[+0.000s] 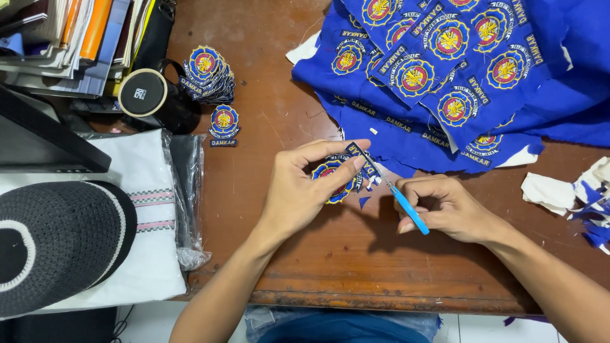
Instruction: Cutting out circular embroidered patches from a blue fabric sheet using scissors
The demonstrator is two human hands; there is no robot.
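My left hand (305,190) pinches a round embroidered patch (332,179) with a blue, yellow and red emblem above the wooden table (318,267). My right hand (445,206) grips small scissors with a light blue handle (408,211), and their tip meets the patch's upper right edge. A tiny blue fabric scrap (364,201) lies just below the patch. Behind the hands spreads a large sheet of blue fabric (572,70) carrying several uncut emblems of the same kind.
A stack of cut patches (208,75) and a single patch (223,124) lie at the back left beside a black mug (159,95). Folded white cloth (136,209) and a black knitted cap (57,244) sit at left. White and blue offcuts (572,194) lie at right.
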